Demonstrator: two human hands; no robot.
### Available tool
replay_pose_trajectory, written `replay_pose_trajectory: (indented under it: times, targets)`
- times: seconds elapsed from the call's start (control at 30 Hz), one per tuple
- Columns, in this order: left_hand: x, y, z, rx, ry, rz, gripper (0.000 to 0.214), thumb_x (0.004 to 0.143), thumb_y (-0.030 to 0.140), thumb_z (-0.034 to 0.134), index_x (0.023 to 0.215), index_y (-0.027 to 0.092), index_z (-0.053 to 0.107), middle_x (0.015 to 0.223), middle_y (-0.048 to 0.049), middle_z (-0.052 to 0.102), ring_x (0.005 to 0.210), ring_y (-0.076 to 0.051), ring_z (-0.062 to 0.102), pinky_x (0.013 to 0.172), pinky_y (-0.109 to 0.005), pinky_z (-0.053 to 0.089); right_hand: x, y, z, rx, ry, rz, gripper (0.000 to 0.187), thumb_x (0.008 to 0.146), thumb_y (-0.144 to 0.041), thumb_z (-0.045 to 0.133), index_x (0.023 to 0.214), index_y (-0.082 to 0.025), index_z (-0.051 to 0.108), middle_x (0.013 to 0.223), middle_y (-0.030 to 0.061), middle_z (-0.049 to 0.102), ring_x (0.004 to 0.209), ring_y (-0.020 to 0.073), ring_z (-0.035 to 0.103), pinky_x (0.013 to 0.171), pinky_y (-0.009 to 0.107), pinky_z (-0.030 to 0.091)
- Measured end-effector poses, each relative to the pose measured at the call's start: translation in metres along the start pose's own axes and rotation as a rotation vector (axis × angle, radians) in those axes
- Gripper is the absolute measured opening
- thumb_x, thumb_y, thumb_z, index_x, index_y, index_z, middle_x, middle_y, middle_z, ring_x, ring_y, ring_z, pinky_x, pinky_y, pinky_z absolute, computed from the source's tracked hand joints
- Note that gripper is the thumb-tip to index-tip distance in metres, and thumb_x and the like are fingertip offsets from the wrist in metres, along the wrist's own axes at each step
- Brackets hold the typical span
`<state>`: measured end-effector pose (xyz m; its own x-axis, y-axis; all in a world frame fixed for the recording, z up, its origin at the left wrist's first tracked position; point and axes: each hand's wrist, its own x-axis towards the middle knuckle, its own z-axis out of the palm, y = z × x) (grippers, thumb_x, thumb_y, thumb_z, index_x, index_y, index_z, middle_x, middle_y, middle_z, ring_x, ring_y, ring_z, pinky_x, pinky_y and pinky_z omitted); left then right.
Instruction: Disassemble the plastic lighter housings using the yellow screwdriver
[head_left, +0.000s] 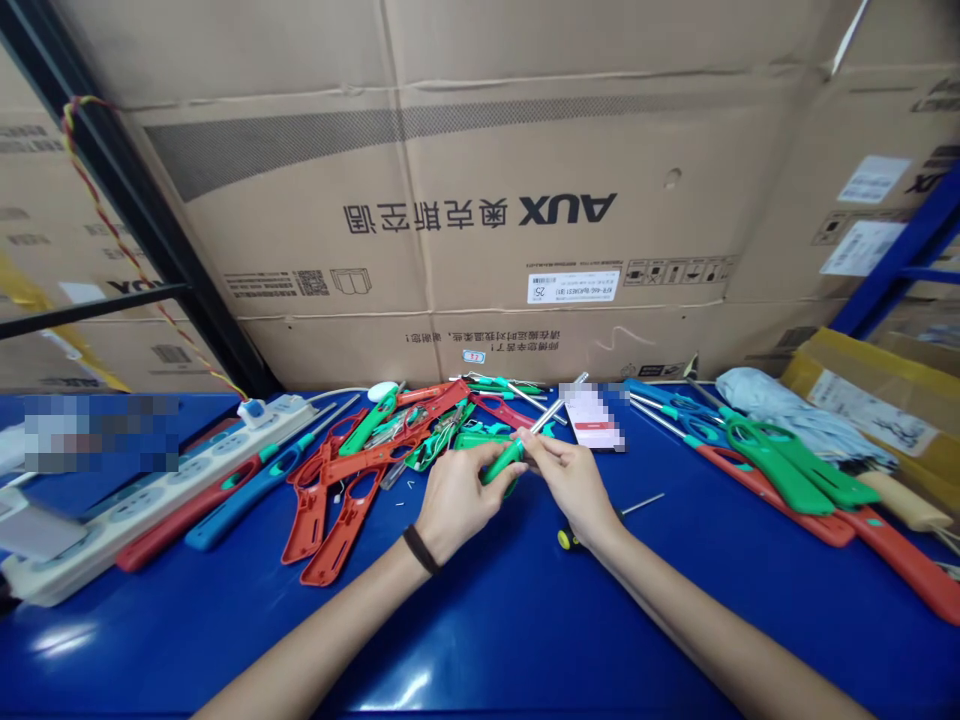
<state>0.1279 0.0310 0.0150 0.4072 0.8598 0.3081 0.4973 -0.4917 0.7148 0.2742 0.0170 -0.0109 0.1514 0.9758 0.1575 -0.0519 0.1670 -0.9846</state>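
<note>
My left hand (455,497) is closed around the green handle of a long-nosed lighter (504,462) held just above the blue table (495,620). My right hand (571,482) pinches the same lighter where its metal tube leaves the handle; the tube points up and to the right. A black band sits on my left wrist. A screwdriver (592,525) with a thin metal shaft lies on the table, partly hidden under my right wrist. Just behind my hands lies a heap of red and green lighter shells and parts (390,440).
Several assembled green, red and blue lighters (780,465) lie at the right beside a folded grey umbrella (795,415). A white power strip (150,490) and two long lighters lie at the left. A small white card (594,418) is behind my hands. Large cardboard boxes (480,200) wall the back.
</note>
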Motion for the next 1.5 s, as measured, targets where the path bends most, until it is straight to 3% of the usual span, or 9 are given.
replay_pose_trajectory:
  times: [0.17, 0.37, 0.5, 0.73, 1.03, 1.17, 1.27, 1.37, 1.5]
  targets:
    - [0.001, 0.001, 0.004, -0.054, 0.001, -0.022, 0.034, 0.080, 0.046, 0.059, 0.065, 0.016, 0.058, 0.054, 0.0019, 0.050, 0.050, -0.012, 0.045, 0.049, -0.020, 0.031, 0.004, -0.013, -0.002, 0.015, -0.016, 0.036, 0.041, 0.068, -0.052, 0.068, 0.084, -0.015, 0.075, 0.078, 0.0050, 0.074, 0.082, 0.0258, 0.067, 0.078, 0.035, 0.053]
    - [-0.010, 0.005, -0.015, -0.584, -0.450, -0.321, 0.063, 0.085, 0.068, 0.029, 0.106, 0.015, 0.054, 0.073, -0.0068, 0.067, 0.048, -0.016, 0.060, 0.045, -0.024, 0.045, 0.004, -0.043, -0.020, 0.012, 0.062, 0.059, 0.038, 0.057, -0.054, 0.075, 0.065, -0.018, 0.071, 0.065, 0.0044, 0.072, 0.067, 0.0235, 0.069, 0.065, 0.033, 0.055]
    - [-0.030, -0.003, -0.032, -0.589, -0.644, -0.309, 0.051, 0.084, 0.060, 0.047, 0.096, 0.012, 0.058, 0.065, -0.0020, 0.063, 0.033, -0.004, 0.041, 0.036, -0.015, 0.030, -0.008, -0.051, -0.031, 0.011, 0.123, 0.080, 0.036, 0.057, -0.052, 0.076, 0.064, -0.018, 0.069, 0.065, 0.0047, 0.071, 0.069, 0.0239, 0.069, 0.067, 0.034, 0.056]
    - [-0.055, 0.003, -0.018, -0.633, -0.292, -0.332, 0.044, 0.081, 0.061, 0.052, 0.078, 0.017, 0.050, 0.057, 0.0058, 0.043, 0.043, -0.005, 0.029, 0.040, -0.016, 0.021, -0.032, -0.059, -0.040, 0.167, 0.010, 0.085, 0.041, 0.069, -0.048, 0.072, 0.094, -0.016, 0.070, 0.095, 0.0088, 0.073, 0.091, 0.0233, 0.067, 0.086, 0.036, 0.052]
    - [-0.035, 0.008, -0.006, -0.468, -0.153, -0.320, 0.054, 0.084, 0.067, 0.038, 0.085, 0.018, 0.060, 0.056, 0.0030, 0.046, 0.052, -0.013, 0.041, 0.050, -0.022, 0.032, -0.052, -0.044, -0.059, 0.060, 0.158, 0.138, 0.046, 0.057, -0.057, 0.076, 0.079, -0.017, 0.074, 0.071, 0.0083, 0.073, 0.074, 0.0304, 0.070, 0.071, 0.042, 0.058]
    - [-0.038, -0.027, -0.032, -0.410, -0.142, -0.420, 0.082, 0.084, 0.073, 0.007, 0.101, 0.016, 0.063, 0.066, -0.0045, 0.060, 0.060, -0.021, 0.054, 0.057, -0.031, 0.044, -0.045, -0.036, -0.057, 0.055, 0.171, 0.218, 0.042, 0.057, -0.053, 0.078, 0.076, -0.016, 0.074, 0.066, 0.0082, 0.072, 0.067, 0.0288, 0.071, 0.065, 0.038, 0.059]
    - [-0.054, -0.054, -0.067, 0.003, 0.004, -0.259, 0.043, 0.086, 0.058, 0.042, 0.107, 0.026, 0.062, 0.106, -0.0054, 0.062, 0.100, -0.026, 0.054, 0.092, -0.038, 0.039, -0.034, -0.036, -0.060, 0.043, 0.212, 0.305, 0.036, 0.059, -0.049, 0.077, 0.068, -0.015, 0.072, 0.066, 0.0098, 0.072, 0.070, 0.0283, 0.071, 0.060, 0.033, 0.058]
    - [-0.071, -0.071, -0.095, 0.345, -0.002, -0.187, 0.031, 0.080, 0.051, 0.058, 0.102, 0.029, 0.064, 0.110, -0.0051, 0.060, 0.102, -0.029, 0.053, 0.089, -0.044, 0.039, -0.021, -0.036, -0.060, -0.040, 0.195, 0.378, 0.032, 0.060, -0.044, 0.078, 0.069, -0.014, 0.072, 0.068, 0.0110, 0.073, 0.066, 0.0275, 0.070, 0.046, 0.028, 0.053]
    - [-0.076, -0.079, -0.102, 0.496, -0.061, -0.170, 0.025, 0.085, 0.045, 0.055, 0.103, 0.030, 0.062, 0.108, -0.0048, 0.060, 0.099, -0.028, 0.053, 0.082, -0.042, 0.041, -0.012, -0.032, -0.048, -0.085, 0.090, 0.418, 0.033, 0.063, -0.043, 0.077, 0.077, -0.014, 0.071, 0.077, 0.0125, 0.074, 0.065, 0.0253, 0.070, 0.039, 0.024, 0.048]
